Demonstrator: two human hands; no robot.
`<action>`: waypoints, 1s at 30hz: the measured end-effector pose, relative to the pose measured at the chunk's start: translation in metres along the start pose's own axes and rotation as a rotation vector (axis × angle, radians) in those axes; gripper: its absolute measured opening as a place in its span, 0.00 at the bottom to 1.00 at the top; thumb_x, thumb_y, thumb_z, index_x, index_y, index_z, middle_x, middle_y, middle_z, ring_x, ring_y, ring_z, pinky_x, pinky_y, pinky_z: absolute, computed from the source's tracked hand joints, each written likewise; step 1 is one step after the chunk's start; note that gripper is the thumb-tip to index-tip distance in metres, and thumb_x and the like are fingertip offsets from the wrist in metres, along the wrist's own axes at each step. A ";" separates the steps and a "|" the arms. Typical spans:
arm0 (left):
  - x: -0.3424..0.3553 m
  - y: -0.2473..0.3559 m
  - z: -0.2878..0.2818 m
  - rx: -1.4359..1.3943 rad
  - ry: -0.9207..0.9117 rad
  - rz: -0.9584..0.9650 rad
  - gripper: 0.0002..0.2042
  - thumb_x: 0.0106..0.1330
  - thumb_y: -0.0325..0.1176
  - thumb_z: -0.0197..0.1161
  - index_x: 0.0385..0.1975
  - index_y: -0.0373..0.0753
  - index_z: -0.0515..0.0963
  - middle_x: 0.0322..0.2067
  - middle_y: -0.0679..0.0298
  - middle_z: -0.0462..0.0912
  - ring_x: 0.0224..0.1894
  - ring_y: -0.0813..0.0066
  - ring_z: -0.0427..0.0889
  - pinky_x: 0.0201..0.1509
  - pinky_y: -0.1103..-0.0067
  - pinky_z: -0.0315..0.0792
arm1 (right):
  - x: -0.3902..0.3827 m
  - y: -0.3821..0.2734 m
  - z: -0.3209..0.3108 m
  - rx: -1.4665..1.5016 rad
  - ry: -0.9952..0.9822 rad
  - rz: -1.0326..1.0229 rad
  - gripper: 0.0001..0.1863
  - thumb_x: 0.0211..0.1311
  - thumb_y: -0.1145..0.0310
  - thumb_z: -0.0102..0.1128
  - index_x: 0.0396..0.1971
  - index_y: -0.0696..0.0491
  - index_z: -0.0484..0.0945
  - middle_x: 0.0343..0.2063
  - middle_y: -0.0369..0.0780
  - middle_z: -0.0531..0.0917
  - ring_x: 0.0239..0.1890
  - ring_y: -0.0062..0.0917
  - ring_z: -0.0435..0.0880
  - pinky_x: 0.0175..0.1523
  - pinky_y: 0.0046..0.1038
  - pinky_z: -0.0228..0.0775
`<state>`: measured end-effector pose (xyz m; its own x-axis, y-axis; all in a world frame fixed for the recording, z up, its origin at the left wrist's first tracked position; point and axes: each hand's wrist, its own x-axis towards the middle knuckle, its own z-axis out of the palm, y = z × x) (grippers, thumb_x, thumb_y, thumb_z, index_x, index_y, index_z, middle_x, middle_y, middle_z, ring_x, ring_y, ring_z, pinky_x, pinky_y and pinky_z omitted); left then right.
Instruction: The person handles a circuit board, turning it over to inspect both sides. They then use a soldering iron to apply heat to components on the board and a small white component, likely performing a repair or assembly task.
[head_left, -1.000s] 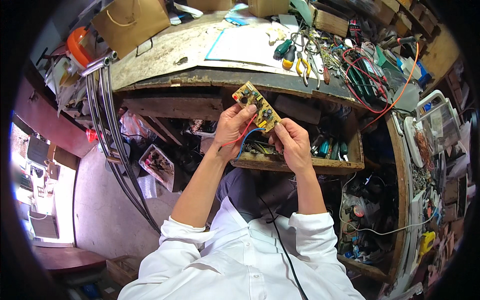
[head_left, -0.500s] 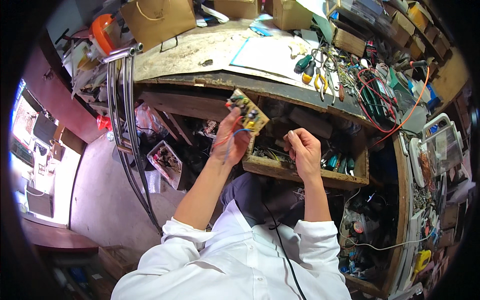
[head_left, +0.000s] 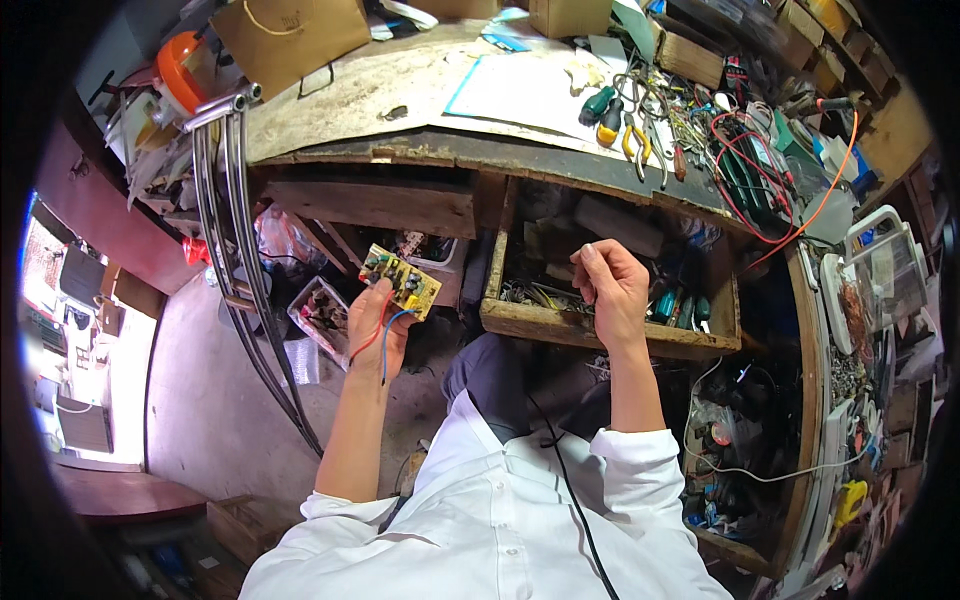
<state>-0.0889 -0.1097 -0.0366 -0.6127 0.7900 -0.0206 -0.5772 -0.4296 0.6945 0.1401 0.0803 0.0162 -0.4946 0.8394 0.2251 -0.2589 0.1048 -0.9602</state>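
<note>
My left hand grips a tan circuit board near waist height at centre-left, with red and blue wires hanging from it. My right hand is closed, fingers curled toward the thumb, above an open wooden drawer; I cannot make out whether anything is inside the fingers. The drawer holds loose metal bits and several green-handled tools. On the bench above lie screwdrivers and yellow-handled pliers.
The cluttered bench has a paper bag, red test leads and boxes. Bent metal tubes stand left, beside a white bin. Shelves full of parts line the right side. A black cable hangs over my shirt.
My right hand has let go of the board and risen slightly to the right. My left hand has carried the board down and left, away from it.
</note>
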 end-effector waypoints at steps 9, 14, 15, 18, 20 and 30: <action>0.043 0.030 0.072 0.380 -0.166 0.116 0.14 0.74 0.36 0.55 0.51 0.32 0.72 0.43 0.59 0.83 0.42 0.70 0.85 0.44 0.71 0.82 | -0.002 -0.002 0.004 -0.116 -0.007 0.022 0.10 0.69 0.66 0.59 0.30 0.57 0.80 0.20 0.31 0.79 0.21 0.09 0.73 0.25 0.13 0.61; 0.110 0.047 0.148 0.574 -0.359 0.096 0.13 0.72 0.33 0.58 0.47 0.29 0.76 0.41 0.58 0.84 0.40 0.75 0.84 0.45 0.77 0.80 | 0.000 0.000 0.003 -0.119 0.022 0.034 0.11 0.69 0.66 0.59 0.30 0.57 0.80 0.20 0.31 0.79 0.20 0.09 0.73 0.24 0.14 0.61; 0.127 0.042 0.157 0.630 -0.385 0.134 0.12 0.71 0.33 0.59 0.45 0.29 0.77 0.39 0.60 0.84 0.38 0.76 0.84 0.44 0.79 0.80 | 0.001 0.002 0.002 -0.122 0.018 0.034 0.11 0.69 0.66 0.59 0.30 0.57 0.80 0.20 0.31 0.79 0.20 0.09 0.73 0.24 0.14 0.61; 0.169 0.032 0.177 0.883 -0.397 0.222 0.11 0.69 0.36 0.63 0.38 0.33 0.82 0.31 0.62 0.85 0.27 0.82 0.81 0.31 0.86 0.73 | 0.002 -0.002 0.004 -0.129 -0.001 0.061 0.11 0.69 0.66 0.59 0.29 0.58 0.79 0.21 0.31 0.79 0.22 0.10 0.74 0.27 0.15 0.63; 0.187 0.029 0.187 1.154 -0.368 0.196 0.12 0.67 0.37 0.64 0.35 0.33 0.83 0.26 0.63 0.84 0.22 0.84 0.76 0.24 0.84 0.68 | 0.002 -0.003 0.006 -0.136 0.006 0.055 0.11 0.69 0.66 0.59 0.29 0.58 0.79 0.21 0.31 0.79 0.23 0.11 0.74 0.29 0.15 0.65; 0.223 0.035 0.168 1.606 -0.126 0.573 0.16 0.66 0.45 0.63 0.35 0.37 0.84 0.21 0.61 0.83 0.26 0.72 0.84 0.35 0.75 0.77 | 0.001 -0.004 0.008 -0.123 0.098 0.022 0.11 0.69 0.68 0.59 0.29 0.59 0.79 0.21 0.31 0.79 0.23 0.11 0.75 0.29 0.16 0.66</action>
<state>-0.1551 0.1249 0.1043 -0.4433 0.7642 0.4685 0.8153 0.1265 0.5651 0.1347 0.0763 0.0219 -0.4142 0.8897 0.1919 -0.1419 0.1452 -0.9792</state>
